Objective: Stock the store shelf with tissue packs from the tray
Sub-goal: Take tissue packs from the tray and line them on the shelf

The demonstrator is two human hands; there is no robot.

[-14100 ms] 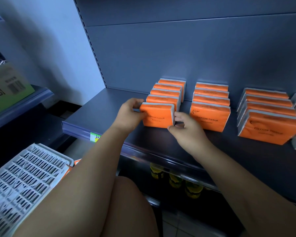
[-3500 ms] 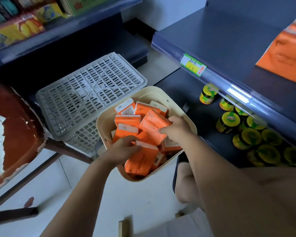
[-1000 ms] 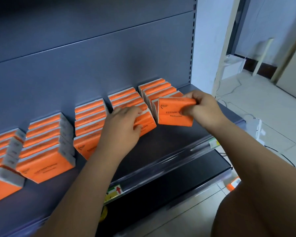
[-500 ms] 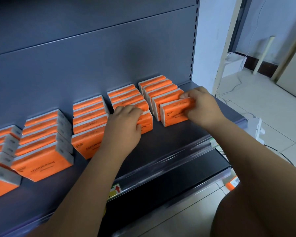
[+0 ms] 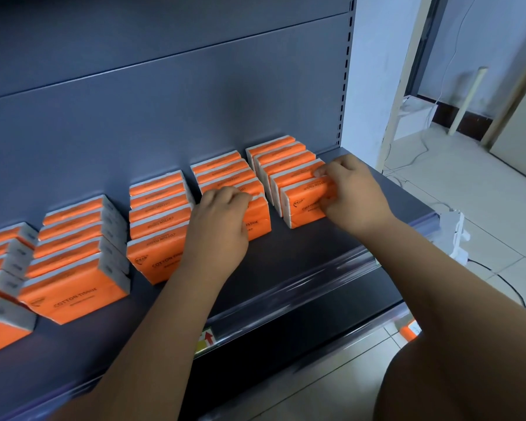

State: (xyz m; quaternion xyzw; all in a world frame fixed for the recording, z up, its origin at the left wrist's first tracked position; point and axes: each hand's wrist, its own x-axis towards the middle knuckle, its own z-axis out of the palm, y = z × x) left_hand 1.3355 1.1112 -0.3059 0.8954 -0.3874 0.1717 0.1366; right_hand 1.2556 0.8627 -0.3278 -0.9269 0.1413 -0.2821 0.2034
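Orange tissue packs stand in several rows on the dark grey shelf [image 5: 316, 250]. My right hand [image 5: 351, 194] grips the front pack of the rightmost row [image 5: 304, 205], thumb on its face and fingers over its top edge. My left hand [image 5: 219, 226] rests over the front pack of the neighbouring row [image 5: 258, 221], fingers curled on its top. Further left stand a third row [image 5: 158, 208] and a fourth row [image 5: 73, 253]. The tray is out of view.
The shelf's back panel [image 5: 164, 101] rises behind the rows. A price tag [image 5: 205, 340] sits on the shelf's front rail. To the right are a white wall, tiled floor [image 5: 483, 192] with cables, and one orange pack [image 5: 410, 329] low on the floor.
My right hand has set its pack upright at the front of the rightmost row and pushed it back against the row. My left hand stays on the neighbouring row's front pack.
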